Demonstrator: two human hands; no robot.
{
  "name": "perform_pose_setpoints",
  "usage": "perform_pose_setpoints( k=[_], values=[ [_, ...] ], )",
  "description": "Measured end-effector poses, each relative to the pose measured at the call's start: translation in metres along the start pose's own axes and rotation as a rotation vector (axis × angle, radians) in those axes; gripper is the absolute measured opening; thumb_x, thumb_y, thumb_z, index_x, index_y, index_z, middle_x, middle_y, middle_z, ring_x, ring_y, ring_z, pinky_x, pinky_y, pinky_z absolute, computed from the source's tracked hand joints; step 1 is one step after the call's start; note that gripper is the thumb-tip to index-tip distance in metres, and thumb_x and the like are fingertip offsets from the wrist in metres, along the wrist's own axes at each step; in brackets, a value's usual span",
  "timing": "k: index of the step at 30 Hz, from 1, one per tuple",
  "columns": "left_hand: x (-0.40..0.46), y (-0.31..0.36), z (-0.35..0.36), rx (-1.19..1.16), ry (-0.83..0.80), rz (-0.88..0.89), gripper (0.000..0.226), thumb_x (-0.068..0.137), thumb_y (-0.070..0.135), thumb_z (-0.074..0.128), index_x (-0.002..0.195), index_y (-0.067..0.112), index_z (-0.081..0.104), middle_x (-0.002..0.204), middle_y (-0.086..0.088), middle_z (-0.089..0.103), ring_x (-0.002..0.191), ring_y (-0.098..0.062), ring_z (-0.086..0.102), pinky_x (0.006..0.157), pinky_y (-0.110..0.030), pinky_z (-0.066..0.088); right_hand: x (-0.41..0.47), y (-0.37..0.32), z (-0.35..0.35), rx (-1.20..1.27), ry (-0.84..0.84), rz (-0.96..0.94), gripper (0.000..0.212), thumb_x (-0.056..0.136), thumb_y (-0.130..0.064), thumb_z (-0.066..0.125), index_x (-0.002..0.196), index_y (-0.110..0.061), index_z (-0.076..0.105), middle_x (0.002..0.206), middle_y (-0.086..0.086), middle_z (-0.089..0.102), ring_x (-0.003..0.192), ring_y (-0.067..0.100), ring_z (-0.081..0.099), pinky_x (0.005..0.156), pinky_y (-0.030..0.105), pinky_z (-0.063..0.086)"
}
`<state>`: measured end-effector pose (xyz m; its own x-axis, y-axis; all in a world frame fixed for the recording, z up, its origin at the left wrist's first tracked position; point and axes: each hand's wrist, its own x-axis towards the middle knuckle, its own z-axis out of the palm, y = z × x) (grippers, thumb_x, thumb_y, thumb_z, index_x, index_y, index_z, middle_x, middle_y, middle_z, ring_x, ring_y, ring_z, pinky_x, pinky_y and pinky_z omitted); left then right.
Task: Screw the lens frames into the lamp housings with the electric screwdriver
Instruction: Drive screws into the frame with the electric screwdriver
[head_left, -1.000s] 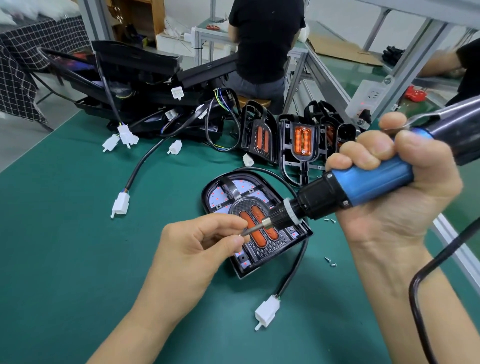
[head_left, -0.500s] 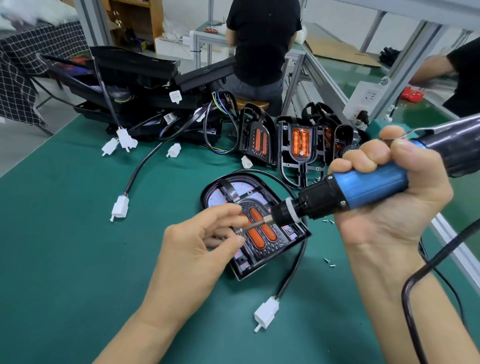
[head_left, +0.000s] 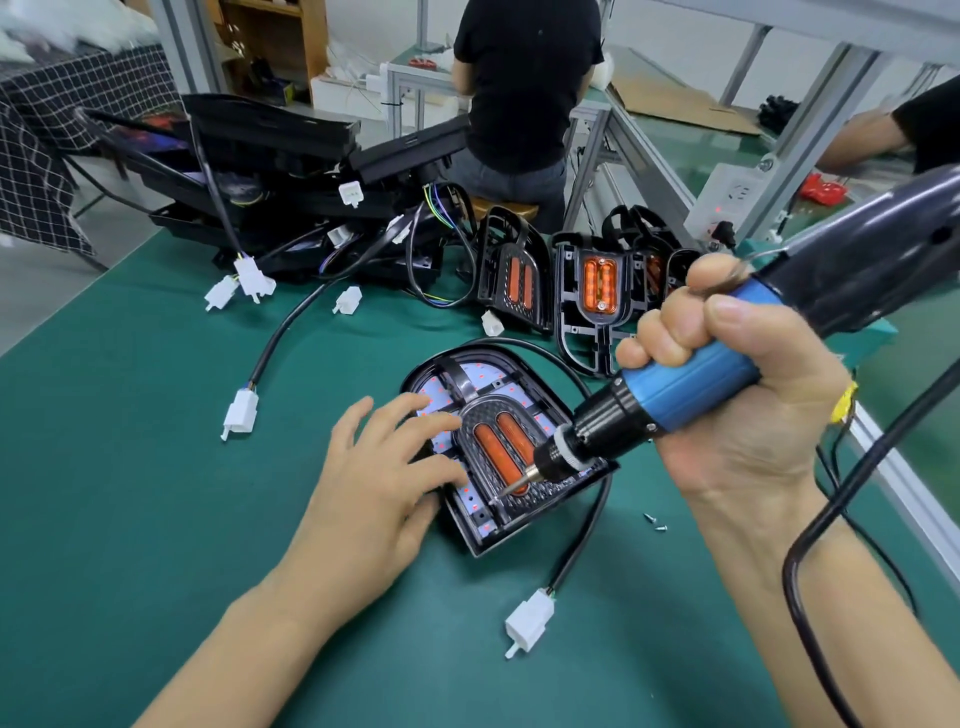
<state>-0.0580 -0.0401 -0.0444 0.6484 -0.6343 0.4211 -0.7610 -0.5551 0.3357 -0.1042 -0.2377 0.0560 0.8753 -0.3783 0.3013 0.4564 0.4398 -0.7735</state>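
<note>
Mid-task: right hand (head_left: 737, 415) clenches electric screwdriver (head_left: 685, 384), bit at lens frame (head_left: 498, 457) screw; left hand (head_left: 379, 478) flat, steadying lamp housing (head_left: 483, 540) mid-table; more housings (head_left: 587, 291) wait at far edge.

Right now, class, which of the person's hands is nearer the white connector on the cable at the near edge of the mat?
Left. The left hand lies up-left of the white connector, pressing the lamp housing; the right hand, holding the electric screwdriver, is farther up-right.

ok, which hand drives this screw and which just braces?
Right hand drives: it grips the screwdriver, whose bit is on the frame's lower edge. Left hand braces, fingers spread flat on the lamp housing.
</note>
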Motion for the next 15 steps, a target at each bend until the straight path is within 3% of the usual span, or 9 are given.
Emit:
perform_pose_setpoints(
  k=[6, 15],
  values=[
    [0.016, 0.004, -0.006, 0.216, 0.022, 0.197, 0.029, 0.056, -0.002, 0.075, 0.073, 0.020, 0.069, 0.109, 0.004, 0.070, 0.115, -0.031, 0.060, 0.102, -0.062, 0.022, 0.002, 0.001, -0.001, -0.033, -0.044, 0.021, 0.017, 0.069, -0.006, 0.041, 0.075, -0.014, 0.054, 0.049, -0.005, 0.046, 0.044, 0.011, 0.044, 0.054, 0.022, 0.044],
    [0.018, 0.007, -0.004, 0.231, 0.029, 0.215, 0.027, 0.053, -0.003, 0.074, 0.070, 0.017, 0.069, 0.102, 0.000, 0.071, 0.101, -0.025, 0.067, 0.101, -0.063, 0.026, 0.006, 0.003, 0.001, -0.058, -0.106, 0.035, 0.019, 0.057, -0.007, 0.054, 0.074, -0.014, 0.058, 0.048, -0.004, 0.047, 0.044, 0.011, 0.045, 0.054, 0.023, 0.044]
  ],
)
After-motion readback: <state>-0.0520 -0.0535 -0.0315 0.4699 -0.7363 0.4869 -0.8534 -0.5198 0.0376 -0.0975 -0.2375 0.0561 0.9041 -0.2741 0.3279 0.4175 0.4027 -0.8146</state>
